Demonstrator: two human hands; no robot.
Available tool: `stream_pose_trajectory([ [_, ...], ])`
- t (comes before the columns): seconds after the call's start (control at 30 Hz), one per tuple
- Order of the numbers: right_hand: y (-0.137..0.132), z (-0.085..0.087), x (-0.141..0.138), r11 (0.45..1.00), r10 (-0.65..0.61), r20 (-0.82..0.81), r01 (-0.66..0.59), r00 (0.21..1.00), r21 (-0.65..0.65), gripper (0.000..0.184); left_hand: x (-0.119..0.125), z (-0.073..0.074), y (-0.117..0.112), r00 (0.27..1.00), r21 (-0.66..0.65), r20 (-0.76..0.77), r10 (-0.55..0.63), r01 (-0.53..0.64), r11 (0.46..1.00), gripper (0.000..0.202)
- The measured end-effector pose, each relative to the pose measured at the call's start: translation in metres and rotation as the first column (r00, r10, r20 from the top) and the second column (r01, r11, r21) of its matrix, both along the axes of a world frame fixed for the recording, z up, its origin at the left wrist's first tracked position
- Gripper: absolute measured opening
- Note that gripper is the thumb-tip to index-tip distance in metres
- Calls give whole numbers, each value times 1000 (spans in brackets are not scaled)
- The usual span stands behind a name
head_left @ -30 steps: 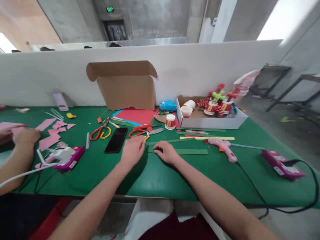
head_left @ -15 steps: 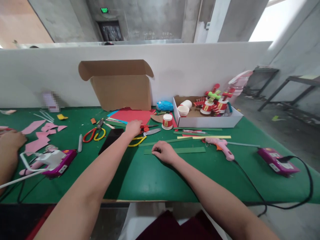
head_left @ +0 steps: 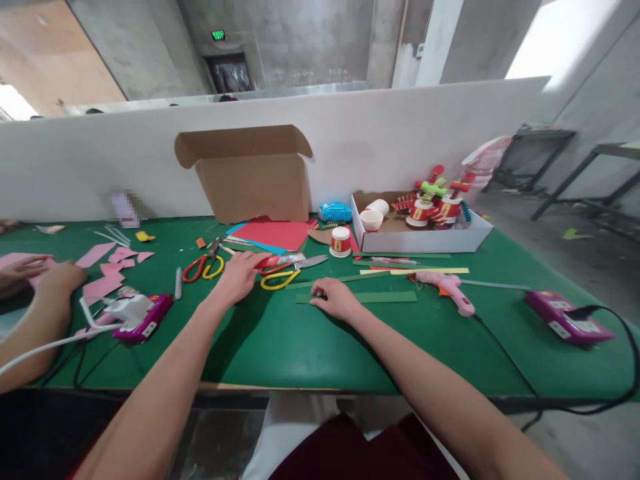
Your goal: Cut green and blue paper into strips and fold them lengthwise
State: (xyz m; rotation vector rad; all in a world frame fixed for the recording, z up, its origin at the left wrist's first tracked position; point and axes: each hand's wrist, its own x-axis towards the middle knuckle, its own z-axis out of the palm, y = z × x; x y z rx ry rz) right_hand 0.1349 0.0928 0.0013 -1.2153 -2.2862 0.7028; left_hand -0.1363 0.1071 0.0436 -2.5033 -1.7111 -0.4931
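Note:
My left hand is closed on a red-handled tool, held just above the scissors; its pale far end is blurred, so I cannot tell its exact kind. The scissors, with red and yellow handles, lie on the table to the right of that hand. My right hand has curled fingers at a green paper strip, which lies flat and shows on both sides of the hand. Another, thinner green strip lies just beyond. A red and white paper cup stands upside down behind the scissors.
A pink glue gun lies at right, its cord near a purple power strip. Behind stand a white box with cup figures and an open cardboard box. Another person's hands work at left among pink paper pieces.
My left hand has come back toward me and left with the red-handled tool. My right hand stays at the green strip. The view has shifted slightly; more of the other person's hands shows.

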Motion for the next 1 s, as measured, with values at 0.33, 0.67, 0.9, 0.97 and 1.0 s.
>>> stream_pose_trajectory([
  [0.33, -5, 2, -11, 996, -74, 118, 68, 990, 57, 20, 0, -7, -60, 965, 71, -117, 233, -226, 971, 41],
  [0.67, 2, 2, -8, 997, -42, 144, 32, 989, 75, 29, 14, -15, -62, 962, 26, -164, 217, -216, 976, 37],
  [0.9, 3, 3, -9, 998, -28, 168, 18, 985, 56, 31, 8, -14, -61, 970, 13, -163, 182, -182, 983, 36],
  [0.97, 4, 2, -9, 998, -23, 167, 12, 986, 64, 31, 8, -13, -61, 967, 22, -172, 187, -186, 982, 36],
  [1.0, 4, 1, -9, 998, -21, 165, 10, 986, 66, 30, 9, -13, -61, 966, 25, -177, 189, -188, 982, 37],
])
